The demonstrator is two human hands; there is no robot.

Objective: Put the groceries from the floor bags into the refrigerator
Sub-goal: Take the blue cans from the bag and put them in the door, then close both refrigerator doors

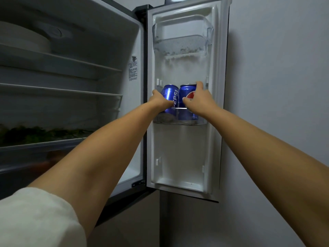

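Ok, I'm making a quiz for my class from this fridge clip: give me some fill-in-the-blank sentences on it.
1. Each hand grips a blue ____.
2. The left can and the right can stand in the ____ door bin.
3. The upper door bin holds ____ cans.
4. The left hand and right hand reach into the fridge ____.

Missing words: can; middle; no; door

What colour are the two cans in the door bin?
Both cans, left and right, are blue with white lettering and a red-and-white logo; head view.

You can read "PEPSI" running down the left can; the right can shows only the logo. The wall sticker is illegible.
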